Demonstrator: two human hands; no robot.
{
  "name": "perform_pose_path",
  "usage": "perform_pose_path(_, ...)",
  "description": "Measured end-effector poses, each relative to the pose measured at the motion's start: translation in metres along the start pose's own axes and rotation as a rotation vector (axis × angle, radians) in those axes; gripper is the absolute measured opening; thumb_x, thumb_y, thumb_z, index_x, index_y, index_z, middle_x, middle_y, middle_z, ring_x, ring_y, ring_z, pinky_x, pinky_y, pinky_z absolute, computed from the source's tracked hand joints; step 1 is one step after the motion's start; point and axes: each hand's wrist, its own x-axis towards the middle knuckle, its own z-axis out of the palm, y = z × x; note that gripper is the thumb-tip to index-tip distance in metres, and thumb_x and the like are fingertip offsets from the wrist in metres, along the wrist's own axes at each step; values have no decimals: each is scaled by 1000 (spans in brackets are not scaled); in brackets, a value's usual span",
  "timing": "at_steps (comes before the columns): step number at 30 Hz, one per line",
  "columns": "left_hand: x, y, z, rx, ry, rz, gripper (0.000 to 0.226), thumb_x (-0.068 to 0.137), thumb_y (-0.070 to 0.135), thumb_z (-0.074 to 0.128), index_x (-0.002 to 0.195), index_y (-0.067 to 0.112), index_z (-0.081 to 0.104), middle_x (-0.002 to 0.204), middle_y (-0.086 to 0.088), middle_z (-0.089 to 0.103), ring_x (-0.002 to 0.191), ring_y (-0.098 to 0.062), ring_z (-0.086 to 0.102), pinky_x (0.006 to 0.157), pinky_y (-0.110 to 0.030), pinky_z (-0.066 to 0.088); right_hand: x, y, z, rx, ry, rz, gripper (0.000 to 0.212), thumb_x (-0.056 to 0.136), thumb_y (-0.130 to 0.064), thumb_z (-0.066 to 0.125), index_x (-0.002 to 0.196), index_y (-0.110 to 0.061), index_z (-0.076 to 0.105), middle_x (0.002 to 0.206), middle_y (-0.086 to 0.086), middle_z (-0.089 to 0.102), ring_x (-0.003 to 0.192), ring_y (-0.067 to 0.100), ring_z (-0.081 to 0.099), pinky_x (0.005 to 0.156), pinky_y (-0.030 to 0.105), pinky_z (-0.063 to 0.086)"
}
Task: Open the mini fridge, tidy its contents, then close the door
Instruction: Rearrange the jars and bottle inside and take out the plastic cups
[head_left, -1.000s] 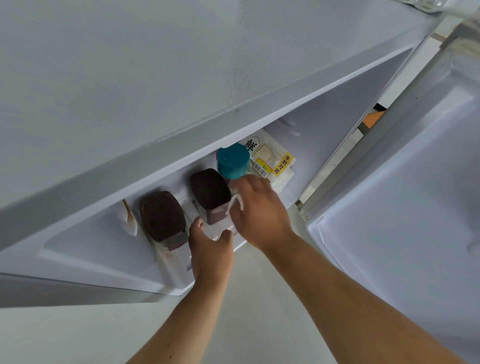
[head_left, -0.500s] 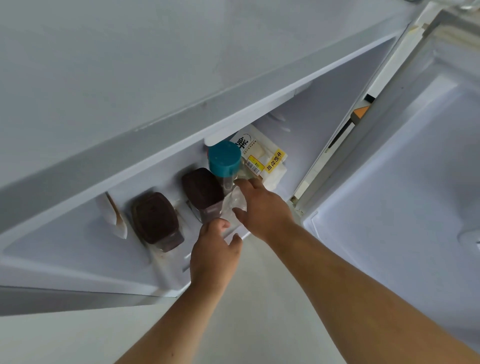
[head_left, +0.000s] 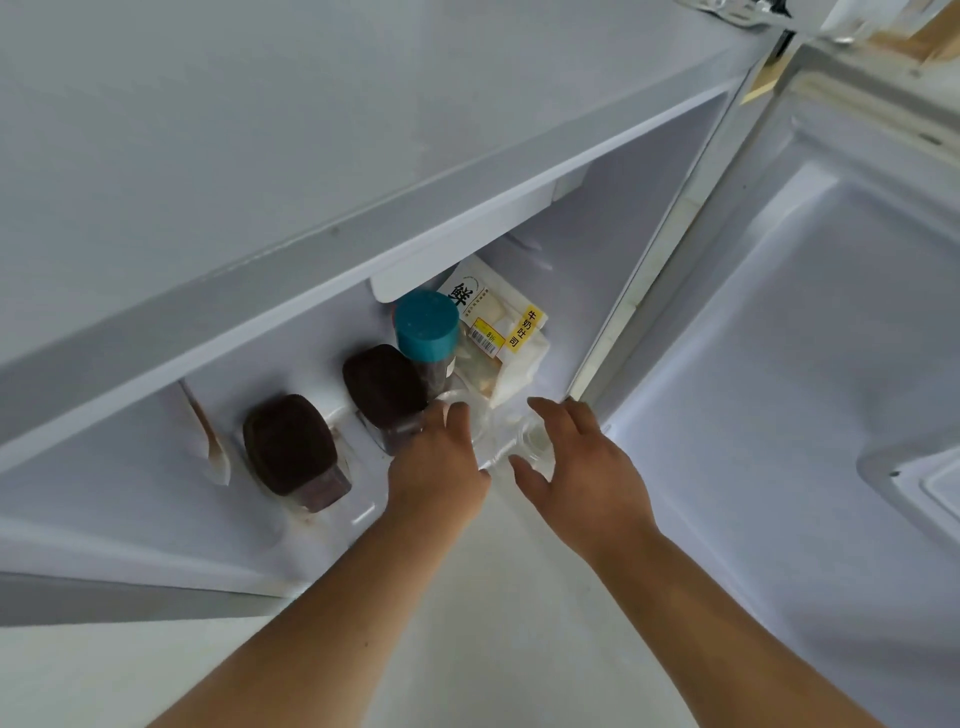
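Note:
The mini fridge (head_left: 467, 244) stands open, with its door (head_left: 779, 364) swung out to the right. On its floor stand two jars with dark brown lids (head_left: 288, 444) (head_left: 382, 387), a teal-capped bottle (head_left: 427, 325) and a bag of bread (head_left: 506, 332) with a yellow label. A clear plastic container (head_left: 519, 441) sits at the front edge. My left hand (head_left: 441, 467) reaches in beside the right-hand jar, fingers curled on the container's left rim. My right hand (head_left: 582, 457) hovers over the container's right side with fingers spread, holding nothing.
A pale spoon-like item (head_left: 208, 436) leans at the left of the fridge floor. The fridge's top panel overhangs the contents. The open door's inner liner fills the right side. Pale floor lies below my arms.
My right hand let go of the clear container and drew back to the right, fingers opening. My left hand moved forward from the fridge's front edge onto the container's rim.

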Motion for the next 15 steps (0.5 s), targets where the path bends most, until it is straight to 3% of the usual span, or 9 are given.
perform_pose_path(6, 37, 19, -13, 223, -164, 12, 86, 89, 37, 76, 152, 18, 21, 161, -16, 29, 130, -35, 57, 88, -43, 62, -14, 10, -2, -33, -39, 16, 65, 87, -48, 75, 143, -31, 48, 135, -2, 59, 87, 23, 72, 63, 35, 60)
perform_pose_path(12, 58, 23, -10, 226, -208, 18, 70, 94, 32, 72, 148, 14, 32, 153, -15, 42, 129, -32, 58, 96, -42, 59, -16, 14, -3, -19, -91, 6, 64, 88, -48, 73, 144, -34, 43, 137, -4, 56, 92, 24, 71, 68, 35, 59)
perform_pose_path(15, 57, 25, -12, 188, -216, 19, 75, 92, 36, 74, 149, 15, 31, 154, -14, 41, 132, -33, 56, 98, -43, 58, -10, 12, -2, -14, -72, -10, 65, 88, -47, 74, 144, -33, 43, 136, -2, 57, 93, 24, 71, 68, 36, 60)
